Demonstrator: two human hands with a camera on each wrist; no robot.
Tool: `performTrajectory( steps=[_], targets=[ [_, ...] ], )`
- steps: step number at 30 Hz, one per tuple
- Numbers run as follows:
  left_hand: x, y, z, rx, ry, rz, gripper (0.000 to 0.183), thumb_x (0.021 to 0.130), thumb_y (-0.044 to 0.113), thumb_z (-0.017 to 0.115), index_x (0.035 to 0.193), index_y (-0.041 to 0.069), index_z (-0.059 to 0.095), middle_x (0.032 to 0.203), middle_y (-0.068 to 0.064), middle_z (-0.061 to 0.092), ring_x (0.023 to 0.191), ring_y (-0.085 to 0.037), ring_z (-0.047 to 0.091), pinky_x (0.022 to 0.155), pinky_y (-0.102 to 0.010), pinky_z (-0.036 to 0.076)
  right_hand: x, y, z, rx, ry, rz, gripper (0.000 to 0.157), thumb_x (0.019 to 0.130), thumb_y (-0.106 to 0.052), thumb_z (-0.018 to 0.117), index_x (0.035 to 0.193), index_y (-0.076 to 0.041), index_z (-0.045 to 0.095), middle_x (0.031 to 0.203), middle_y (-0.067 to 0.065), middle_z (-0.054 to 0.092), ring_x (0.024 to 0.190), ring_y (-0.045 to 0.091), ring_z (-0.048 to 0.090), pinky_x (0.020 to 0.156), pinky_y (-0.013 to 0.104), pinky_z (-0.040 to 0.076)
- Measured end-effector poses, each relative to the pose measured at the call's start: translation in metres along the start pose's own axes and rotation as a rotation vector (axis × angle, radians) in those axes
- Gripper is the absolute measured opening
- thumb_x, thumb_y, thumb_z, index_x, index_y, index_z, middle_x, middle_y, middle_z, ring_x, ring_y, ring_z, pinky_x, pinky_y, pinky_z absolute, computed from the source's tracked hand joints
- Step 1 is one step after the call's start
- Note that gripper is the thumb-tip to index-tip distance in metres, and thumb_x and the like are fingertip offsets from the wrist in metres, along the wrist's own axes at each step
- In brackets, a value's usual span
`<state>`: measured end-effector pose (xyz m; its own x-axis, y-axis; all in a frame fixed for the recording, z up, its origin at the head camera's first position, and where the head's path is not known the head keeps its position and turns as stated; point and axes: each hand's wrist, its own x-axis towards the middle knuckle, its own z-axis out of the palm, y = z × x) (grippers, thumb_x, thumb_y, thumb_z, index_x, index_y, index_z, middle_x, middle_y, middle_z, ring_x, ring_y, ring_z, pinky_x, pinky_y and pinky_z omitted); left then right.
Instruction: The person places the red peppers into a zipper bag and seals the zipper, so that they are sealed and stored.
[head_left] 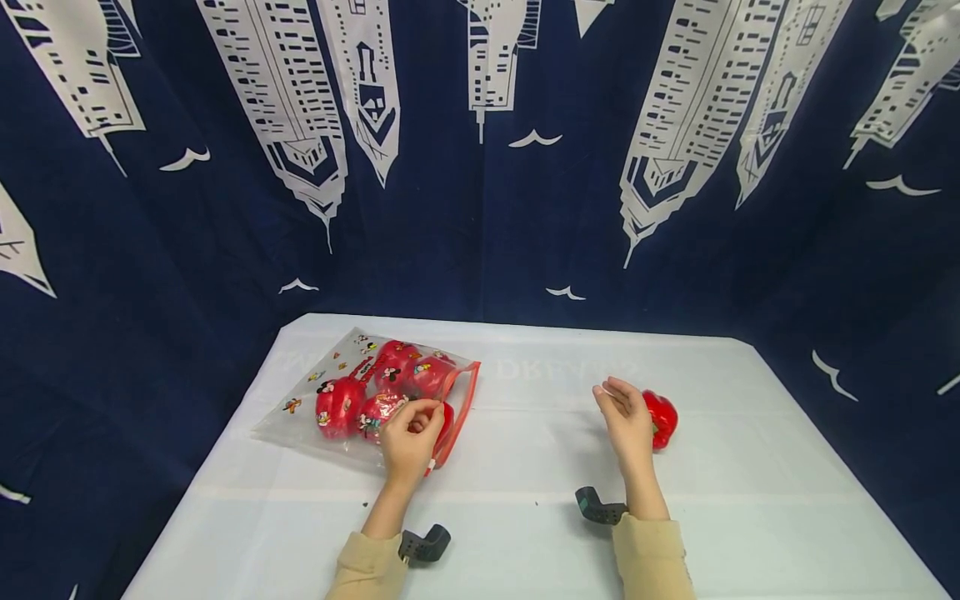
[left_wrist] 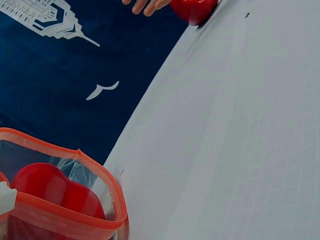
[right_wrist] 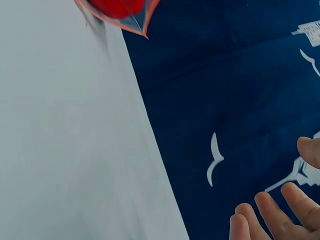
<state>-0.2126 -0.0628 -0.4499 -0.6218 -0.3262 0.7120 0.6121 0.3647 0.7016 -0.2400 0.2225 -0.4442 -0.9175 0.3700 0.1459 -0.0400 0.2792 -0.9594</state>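
Note:
A clear zip bag (head_left: 288,429) printed with small cartoon figures lies on the left of the table, with several red bell peppers (head_left: 339,408) inside. My left hand (head_left: 408,446) pinches its orange rim (head_left: 468,400) between thumb and index finger. In the left wrist view the bag's mouth gapes, showing a red pepper (left_wrist: 55,190) within and a white zip slider (left_wrist: 7,198) at the edge. One loose red bell pepper (head_left: 664,419) lies on the right. My right hand (head_left: 628,421) is just left of it, fingers relaxed and holding nothing, partly covering it.
The white table (head_left: 540,533) ends at a dark blue curtain (head_left: 480,225) with white building and bird prints. Black wrist cameras (head_left: 426,544) stick out beside both forearms. A few tiny dark specks dot the table's front.

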Motion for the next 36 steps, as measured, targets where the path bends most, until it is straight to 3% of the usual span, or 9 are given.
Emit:
performTrajectory(
  steps=[8,13,17,21,30,36],
  targets=[
    [-0.006,-0.030,0.005,-0.008,0.003,0.016,0.009,0.070,-0.010,0.073,0.075,-0.004,0.068,0.057,-0.007,0.054,0.050,-0.016,0.047,0.048,-0.015,0.037,0.005,0.003,-0.018,0.035,0.105,0.033,0.054,0.090,-0.037,0.061,0.130,-0.002,0.049,0.129,0.015,0.054,0.118,0.027,0.049,0.100,0.038,0.039],
    [-0.008,-0.038,0.004,-0.033,-0.006,0.002,0.006,0.075,0.000,0.074,0.078,0.000,0.069,0.059,-0.002,0.055,0.053,-0.011,0.047,0.050,-0.015,0.038,0.009,0.006,-0.029,0.073,0.222,0.025,0.052,0.090,-0.036,0.061,0.128,-0.002,0.051,0.128,0.015,0.054,0.117,0.026,0.050,0.100,0.030,0.039],
    [-0.009,-0.042,0.006,-0.073,0.014,0.049,0.003,0.077,0.003,0.073,0.079,0.003,0.070,0.060,0.001,0.055,0.053,-0.008,0.047,0.050,-0.016,0.039,0.010,0.010,-0.038,0.089,0.289,0.045,0.050,0.090,-0.035,0.061,0.128,-0.003,0.052,0.128,0.014,0.054,0.118,0.026,0.050,0.101,0.031,0.038],
    [-0.008,-0.042,0.007,-0.072,0.018,0.061,0.003,0.077,0.003,0.072,0.079,0.005,0.070,0.060,0.002,0.055,0.053,-0.006,0.047,0.049,-0.016,0.039,0.011,0.013,-0.045,0.094,0.328,0.071,0.050,0.090,-0.035,0.061,0.129,-0.005,0.052,0.129,0.012,0.054,0.118,0.024,0.050,0.101,0.029,0.037],
    [-0.008,-0.036,0.005,-0.039,-0.009,-0.015,0.007,0.074,-0.002,0.074,0.078,0.000,0.070,0.059,-0.004,0.056,0.053,-0.013,0.048,0.051,-0.014,0.039,0.019,0.037,-0.057,0.123,0.431,0.086,0.044,0.087,-0.035,0.065,0.124,-0.013,0.057,0.123,0.005,0.058,0.114,0.017,0.053,0.095,0.019,0.040],
    [-0.006,-0.026,0.005,-0.026,-0.009,-0.026,0.008,0.071,-0.010,0.072,0.077,-0.006,0.067,0.058,-0.010,0.055,0.051,-0.019,0.047,0.050,-0.013,0.037,0.016,0.032,-0.059,0.106,0.430,0.110,0.047,0.089,-0.027,0.064,0.128,-0.003,0.051,0.127,0.014,0.054,0.116,0.023,0.051,0.098,0.026,0.040]
  ],
)
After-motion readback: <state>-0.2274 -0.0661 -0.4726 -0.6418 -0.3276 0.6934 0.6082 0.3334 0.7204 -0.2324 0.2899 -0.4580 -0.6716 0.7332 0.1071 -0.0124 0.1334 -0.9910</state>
